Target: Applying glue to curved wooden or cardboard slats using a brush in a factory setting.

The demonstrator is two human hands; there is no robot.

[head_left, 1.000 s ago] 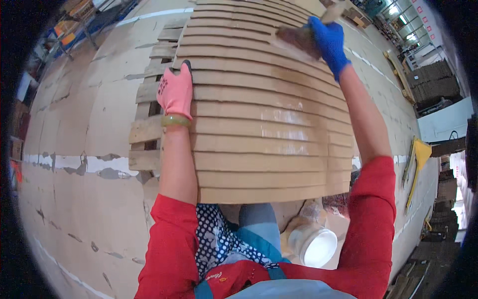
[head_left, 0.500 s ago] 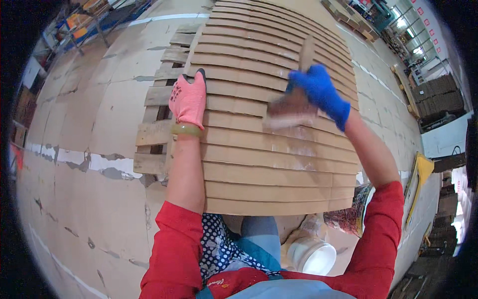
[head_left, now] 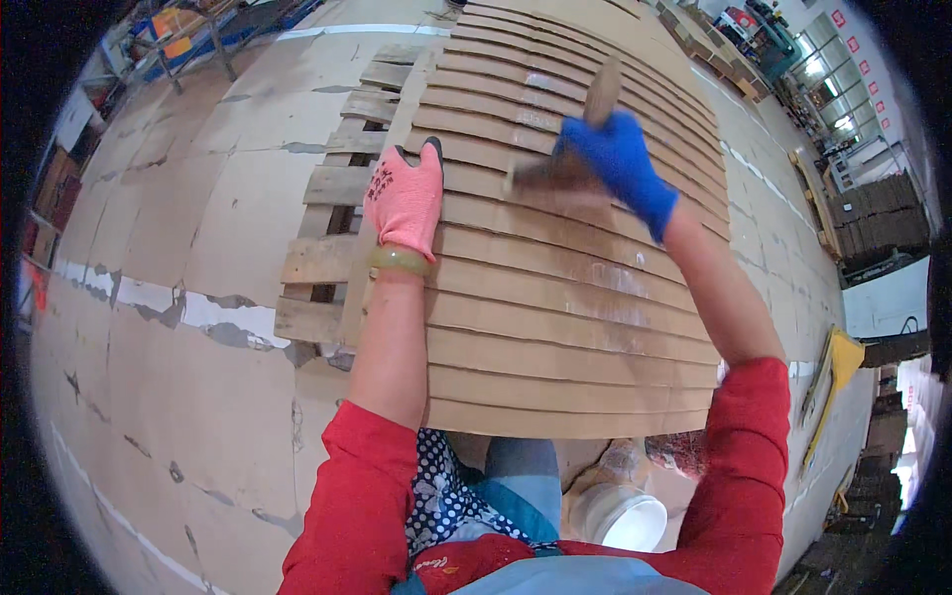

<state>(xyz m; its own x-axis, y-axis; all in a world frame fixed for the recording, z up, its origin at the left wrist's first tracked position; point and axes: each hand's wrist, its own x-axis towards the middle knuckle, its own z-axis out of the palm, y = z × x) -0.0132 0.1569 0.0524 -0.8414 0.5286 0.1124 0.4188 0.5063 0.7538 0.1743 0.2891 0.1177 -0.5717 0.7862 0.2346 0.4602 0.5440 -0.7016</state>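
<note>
Overlapping brown cardboard sheets (head_left: pixel 555 283) lie fanned out in front of me, their edges in stepped rows with whitish wet smears. My right hand (head_left: pixel 617 169), in a blue glove, is closed round a wide brush (head_left: pixel 601 94) with a wooden handle. Its head, blurred by motion, is over the middle of the sheets. At their left edge rests my left hand (head_left: pixel 407 198), in a pink glove with dark fingertips. The thumb lies on top of the cardboard while the other fingers bend at the edge, partly hidden.
Under the sheets a wooden pallet (head_left: pixel 322 263) sticks out on the left. A white bucket (head_left: pixel 635 521) stands by my legs, near a reddish patterned sack (head_left: pixel 679 453). Stacked dark cardboard (head_left: pixel 878 218) and a yellow object (head_left: pixel 845 359) are on the right.
The brush has swept left and away from me over the sheets, and its head has turned. My left hand keeps its place at the edge. The whole view has shifted slightly.
</note>
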